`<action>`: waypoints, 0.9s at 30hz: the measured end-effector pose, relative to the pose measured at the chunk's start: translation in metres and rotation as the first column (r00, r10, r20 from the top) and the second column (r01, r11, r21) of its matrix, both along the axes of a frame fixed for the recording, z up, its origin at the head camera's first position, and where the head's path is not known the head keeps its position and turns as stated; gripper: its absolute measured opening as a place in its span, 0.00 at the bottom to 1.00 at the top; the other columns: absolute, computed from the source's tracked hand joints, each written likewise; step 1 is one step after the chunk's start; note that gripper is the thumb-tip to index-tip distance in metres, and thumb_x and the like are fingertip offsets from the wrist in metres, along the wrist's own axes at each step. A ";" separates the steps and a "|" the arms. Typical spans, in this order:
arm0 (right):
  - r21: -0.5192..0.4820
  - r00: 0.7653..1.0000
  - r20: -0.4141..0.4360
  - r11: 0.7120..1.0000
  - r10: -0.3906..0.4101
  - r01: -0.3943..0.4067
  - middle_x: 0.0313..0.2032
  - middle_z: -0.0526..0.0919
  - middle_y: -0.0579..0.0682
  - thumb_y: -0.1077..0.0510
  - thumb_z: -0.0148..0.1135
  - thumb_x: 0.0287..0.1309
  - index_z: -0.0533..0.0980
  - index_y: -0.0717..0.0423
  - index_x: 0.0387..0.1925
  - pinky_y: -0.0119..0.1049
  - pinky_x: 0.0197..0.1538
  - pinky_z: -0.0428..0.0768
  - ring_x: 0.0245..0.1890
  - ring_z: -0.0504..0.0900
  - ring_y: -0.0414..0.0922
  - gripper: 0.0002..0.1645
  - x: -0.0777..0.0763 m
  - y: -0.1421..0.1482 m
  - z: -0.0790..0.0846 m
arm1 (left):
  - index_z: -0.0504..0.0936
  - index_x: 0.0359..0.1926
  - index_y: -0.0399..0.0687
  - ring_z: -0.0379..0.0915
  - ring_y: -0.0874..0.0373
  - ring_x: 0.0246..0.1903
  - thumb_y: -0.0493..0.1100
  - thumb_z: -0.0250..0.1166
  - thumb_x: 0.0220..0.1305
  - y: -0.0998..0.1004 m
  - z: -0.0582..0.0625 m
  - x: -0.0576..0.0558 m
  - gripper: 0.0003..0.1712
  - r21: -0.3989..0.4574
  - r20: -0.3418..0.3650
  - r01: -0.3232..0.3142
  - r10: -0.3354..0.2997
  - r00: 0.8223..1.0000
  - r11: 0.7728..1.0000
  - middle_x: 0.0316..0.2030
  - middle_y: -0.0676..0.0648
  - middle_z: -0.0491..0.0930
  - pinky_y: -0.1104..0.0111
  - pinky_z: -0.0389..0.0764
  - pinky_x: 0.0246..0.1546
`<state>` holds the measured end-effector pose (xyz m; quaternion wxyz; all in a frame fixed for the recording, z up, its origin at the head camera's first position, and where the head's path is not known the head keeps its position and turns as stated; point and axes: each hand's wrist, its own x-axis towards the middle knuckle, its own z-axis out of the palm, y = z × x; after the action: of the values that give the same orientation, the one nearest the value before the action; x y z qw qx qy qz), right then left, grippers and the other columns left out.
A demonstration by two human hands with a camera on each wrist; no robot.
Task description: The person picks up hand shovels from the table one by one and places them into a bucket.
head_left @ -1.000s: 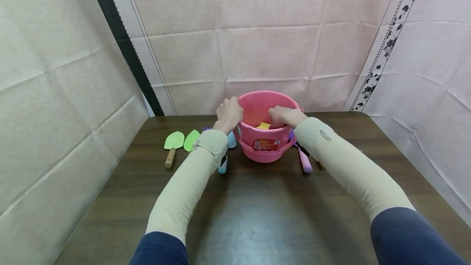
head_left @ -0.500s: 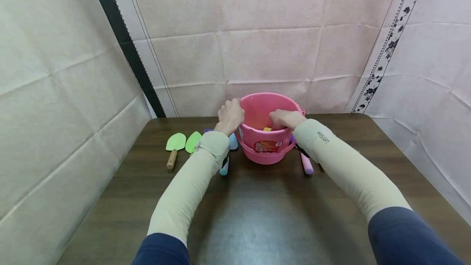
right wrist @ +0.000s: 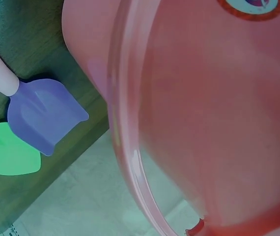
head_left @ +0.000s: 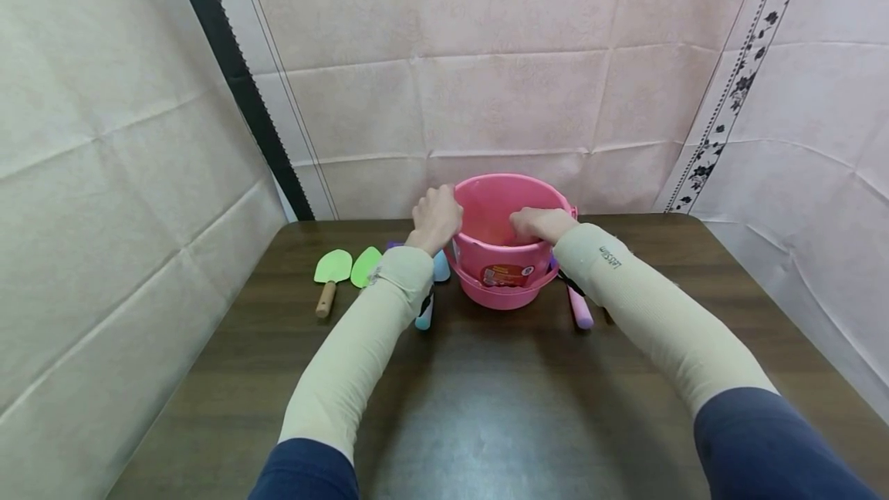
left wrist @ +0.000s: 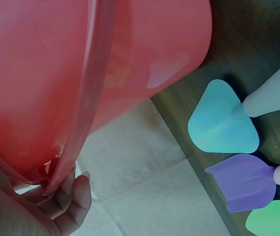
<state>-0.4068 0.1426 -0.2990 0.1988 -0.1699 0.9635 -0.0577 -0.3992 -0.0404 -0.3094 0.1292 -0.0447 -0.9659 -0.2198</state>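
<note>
A pink toy bucket stands on the table, its pink handle hanging down round the outside. My left hand grips the bucket's left rim; in the left wrist view its fingers curl at the rim where the handle joins. My right hand reaches over the right rim with its fingers down inside, hidden by the front wall. What those fingers touch cannot be seen, and the right wrist view does not show the hand.
Left of the bucket lie green toy shovels, a purple one and a blue one. On its right are another purple shovel and a green one. Cloth hangs behind the table.
A yellow thing beside my right hand inside the bucket has sunk out of sight behind the front wall. My left hand keeps its grip on the rim.
</note>
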 end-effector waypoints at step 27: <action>-0.288 0.685 -0.717 0.950 -0.129 -0.122 0.16 0.73 0.48 0.53 0.51 0.57 0.74 0.54 0.19 0.38 0.21 0.66 0.18 0.70 0.44 0.15 0.002 0.047 0.015 | 0.74 0.42 0.47 0.71 0.57 0.24 0.42 0.50 0.61 0.003 0.001 -0.003 0.10 -0.043 0.012 -0.028 0.028 1.000 0.999 0.25 0.49 0.73 0.64 0.72 0.23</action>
<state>-0.4046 0.1898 -0.2841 -0.2294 -0.2059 0.9413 -0.1377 -0.4017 -0.0372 -0.3086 0.1252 -0.0324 -0.9717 -0.1976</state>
